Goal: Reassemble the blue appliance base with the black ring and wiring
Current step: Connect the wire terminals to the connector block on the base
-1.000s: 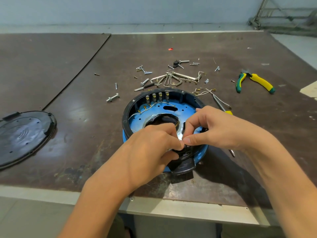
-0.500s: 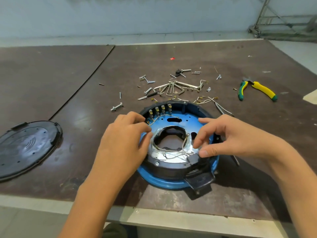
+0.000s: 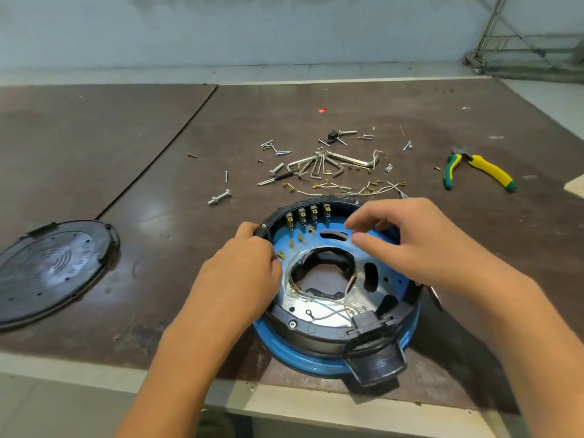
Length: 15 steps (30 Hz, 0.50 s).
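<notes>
Brown board worktop (image 3: 316,99) is filling most of the view, with a pale wall (image 3: 284,26) running behind it and a metal frame (image 3: 521,36) standing in the far right corner; a black lid (image 3: 53,270) is lying well apart at the left. Near the front edge the blue appliance base (image 3: 316,361) is sitting open side up, the black ring (image 3: 278,312) seated inside it and the wiring (image 3: 328,314) trailing loose across the silvery plate toward the black connector (image 3: 376,365).

The left hand (image 3: 240,270) is curling its fingers over the ring's left rim, holding it steady; the right hand (image 3: 420,245), pinching down by the connector half a second ago, is now hovering over the far half, fingers slack and apart, holding nothing. That is suggesting the near wires are tucked and the far terminal row is next.

Beyond, pliers (image 3: 486,172), hex keys (image 3: 325,164), spare leads (image 3: 357,188) and a bolt (image 3: 219,197) are lying scattered.
</notes>
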### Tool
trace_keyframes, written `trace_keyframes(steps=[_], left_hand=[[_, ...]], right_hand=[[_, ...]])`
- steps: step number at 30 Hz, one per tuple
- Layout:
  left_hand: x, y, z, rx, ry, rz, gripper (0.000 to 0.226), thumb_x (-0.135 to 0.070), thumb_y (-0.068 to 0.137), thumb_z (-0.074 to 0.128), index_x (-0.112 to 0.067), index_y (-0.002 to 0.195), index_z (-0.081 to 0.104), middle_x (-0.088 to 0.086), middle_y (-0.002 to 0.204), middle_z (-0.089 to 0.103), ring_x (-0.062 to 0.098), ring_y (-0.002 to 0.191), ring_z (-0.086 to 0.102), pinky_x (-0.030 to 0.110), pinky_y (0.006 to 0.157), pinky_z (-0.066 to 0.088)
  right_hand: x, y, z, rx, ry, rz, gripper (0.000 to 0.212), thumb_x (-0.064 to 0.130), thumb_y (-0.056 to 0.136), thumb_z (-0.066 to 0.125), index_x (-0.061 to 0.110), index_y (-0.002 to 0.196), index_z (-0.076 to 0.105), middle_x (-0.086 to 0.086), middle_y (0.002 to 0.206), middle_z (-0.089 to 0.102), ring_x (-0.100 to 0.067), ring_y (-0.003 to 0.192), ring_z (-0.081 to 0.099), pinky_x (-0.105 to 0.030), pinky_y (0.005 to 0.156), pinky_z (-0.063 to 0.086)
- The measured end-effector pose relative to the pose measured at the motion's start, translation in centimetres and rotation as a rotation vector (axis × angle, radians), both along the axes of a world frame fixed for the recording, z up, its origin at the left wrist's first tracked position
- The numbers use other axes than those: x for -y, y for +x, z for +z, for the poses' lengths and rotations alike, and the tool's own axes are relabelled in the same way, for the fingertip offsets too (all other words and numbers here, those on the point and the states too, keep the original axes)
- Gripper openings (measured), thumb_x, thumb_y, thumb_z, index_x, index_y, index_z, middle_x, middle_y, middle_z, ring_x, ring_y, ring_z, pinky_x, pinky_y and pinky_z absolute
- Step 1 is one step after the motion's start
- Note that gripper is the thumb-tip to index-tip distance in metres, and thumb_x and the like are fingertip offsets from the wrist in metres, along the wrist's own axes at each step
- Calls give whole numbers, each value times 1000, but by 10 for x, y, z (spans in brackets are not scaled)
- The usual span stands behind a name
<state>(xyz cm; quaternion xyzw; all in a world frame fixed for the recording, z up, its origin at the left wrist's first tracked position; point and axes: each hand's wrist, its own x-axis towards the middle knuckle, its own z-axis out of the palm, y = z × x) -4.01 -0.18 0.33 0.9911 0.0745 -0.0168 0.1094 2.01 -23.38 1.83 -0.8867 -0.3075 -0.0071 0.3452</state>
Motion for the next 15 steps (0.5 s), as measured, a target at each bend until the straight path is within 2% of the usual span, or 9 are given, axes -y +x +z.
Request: trace_keyframes(steps=[4, 7, 9, 11, 13, 15], left_hand=[[-2, 0, -1, 97, -122, -25, 13, -26, 93, 59, -32, 97, 70, -5, 146, 33, 17, 131, 38, 40, 86, 47], [-1, 1, -1, 187, -209, -98, 11, -25, 91, 66, -32, 95, 73, -6, 144, 38, 16, 135, 35, 40, 100, 44], [3, 2, 1, 261, -258, -130, 11, -26, 89, 70, -33, 95, 75, -6, 143, 42, 16, 134, 39, 43, 104, 43], [6, 3, 0, 338, -307, -134, 11, -24, 88, 71, -31, 95, 77, -7, 137, 48, 16, 130, 45, 46, 100, 46], [7, 4, -1, 403, -335, -126, 11, -22, 87, 72, -29, 94, 77, -7, 129, 54, 15, 124, 50, 46, 95, 49], [6, 5, -3, 448, -339, -104, 11, -20, 86, 72, -28, 91, 77, -8, 122, 57, 14, 117, 54, 45, 90, 51]], right_hand=[[-9, 8, -13, 95, -96, -54, 25, 23, 91, 68, 21, 116, 69, 8, 109, 67, -6, 100, 60, -26, 91, 48], [-14, 8, -16, 102, -138, -31, 41, 32, 93, 65, 24, 133, 57, 8, 125, 62, -9, 116, 55, -26, 99, 42], [-17, 7, -17, 84, -139, -36, 49, 36, 93, 63, 26, 140, 51, 8, 130, 61, -10, 121, 54, -32, 103, 45], [-18, 6, -18, 72, -142, -46, 50, 38, 93, 65, 28, 139, 51, 10, 122, 65, -9, 114, 59, -36, 98, 50], [-17, 6, -18, 54, -129, -41, 47, 41, 90, 67, 31, 135, 55, 14, 106, 67, -5, 99, 63, -34, 88, 54], [-17, 6, -16, 31, -126, -28, 48, 45, 86, 72, 33, 130, 58, 16, 98, 66, -4, 91, 63, -33, 83, 54]])
